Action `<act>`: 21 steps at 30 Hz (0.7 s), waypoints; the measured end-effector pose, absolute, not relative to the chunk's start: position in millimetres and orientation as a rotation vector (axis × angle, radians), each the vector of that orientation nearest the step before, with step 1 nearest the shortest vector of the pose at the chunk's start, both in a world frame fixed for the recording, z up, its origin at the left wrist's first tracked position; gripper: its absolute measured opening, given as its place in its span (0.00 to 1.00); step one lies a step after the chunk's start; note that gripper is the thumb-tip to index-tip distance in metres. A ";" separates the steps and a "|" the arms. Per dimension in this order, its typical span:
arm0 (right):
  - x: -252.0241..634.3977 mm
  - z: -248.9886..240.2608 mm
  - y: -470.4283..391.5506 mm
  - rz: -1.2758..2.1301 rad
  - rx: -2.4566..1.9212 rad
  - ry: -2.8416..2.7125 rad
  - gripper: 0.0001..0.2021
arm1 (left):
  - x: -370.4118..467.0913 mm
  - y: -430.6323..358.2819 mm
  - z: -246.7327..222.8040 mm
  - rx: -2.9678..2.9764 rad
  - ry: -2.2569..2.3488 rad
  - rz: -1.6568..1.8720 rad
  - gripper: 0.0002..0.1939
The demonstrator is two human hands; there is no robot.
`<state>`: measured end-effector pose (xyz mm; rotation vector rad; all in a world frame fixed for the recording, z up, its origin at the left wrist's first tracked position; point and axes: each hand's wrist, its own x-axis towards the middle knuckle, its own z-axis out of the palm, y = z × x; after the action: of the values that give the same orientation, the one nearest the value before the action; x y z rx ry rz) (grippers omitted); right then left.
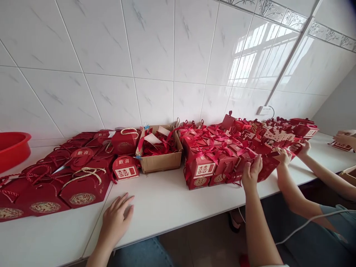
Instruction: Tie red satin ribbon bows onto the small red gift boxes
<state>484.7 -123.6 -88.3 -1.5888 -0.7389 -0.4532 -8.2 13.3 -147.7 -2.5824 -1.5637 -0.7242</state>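
My left hand (116, 218) rests on the white counter with its fingers spread and nothing in it, in front of a small red box (125, 167). Farther right, my right hand (251, 172) is raised against the front of a block of red gift boxes (204, 168) tied with red ribbons. Its fingers point up, the thumb apart, and the palm side is partly hidden. Between the two groups of boxes, an open cardboard box (161, 162) holds red ribbons and pale tags. Red boxes with rope handles (83, 193) stand at the left.
A red basin (12, 150) is at the far left. A person beside me on the right has a hand (283, 157) and another hand (302, 148) at the red boxes. Farther right, another hand (345, 139) shows. A white cable crosses the neighbour's arm.
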 end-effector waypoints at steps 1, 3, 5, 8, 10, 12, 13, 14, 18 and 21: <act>482.5 -93.2 -122.9 -0.449 -1.589 -0.717 0.41 | -8.3 13.4 -147.7 -2.587 -1.560 -0.728 0.21; 481.6 -98.9 -121.8 -0.446 -1.581 -0.664 0.37 | -8.6 13.5 -147.8 -2.593 -1.555 -0.740 0.22; 484.6 -99.9 -118.7 -0.450 -1.567 -0.611 0.34 | -8.7 13.4 -147.9 -2.593 -1.560 -0.747 0.21; 489.6 -97.5 -110.5 -0.459 -1.558 -0.595 0.34 | -8.4 12.5 -148.0 -2.594 -1.566 -0.756 0.21; 490.5 -96.6 -105.7 -0.460 -1.571 -0.641 0.36 | -8.1 11.8 -148.0 -2.600 -1.564 -0.765 0.21; 489.8 -97.5 -104.1 -0.471 -1.590 -0.679 0.37 | -7.8 11.2 -148.1 -2.608 -1.564 -0.776 0.20; 489.5 -98.5 -104.5 -0.486 -1.596 -0.675 0.38 | -7.6 10.8 -148.1 -2.608 -1.568 -0.783 0.20; 489.2 -99.7 -105.5 -0.499 -1.600 -0.661 0.38 | -7.4 10.2 -148.2 -2.606 -1.574 -0.790 0.20; 487.2 -104.5 -109.7 -0.471 -1.617 -0.650 0.39 | -6.7 5.3 -148.1 -2.601 -1.602 -0.801 0.19; 480.7 -103.9 -108.5 -0.454 -1.613 -0.627 0.42 | -6.3 0.4 -147.8 -2.604 -1.621 -0.795 0.17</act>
<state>480.7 -108.5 -103.9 -1.6130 -0.6267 -0.4541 -6.3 0.4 -147.8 -2.6035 -1.6212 -0.7954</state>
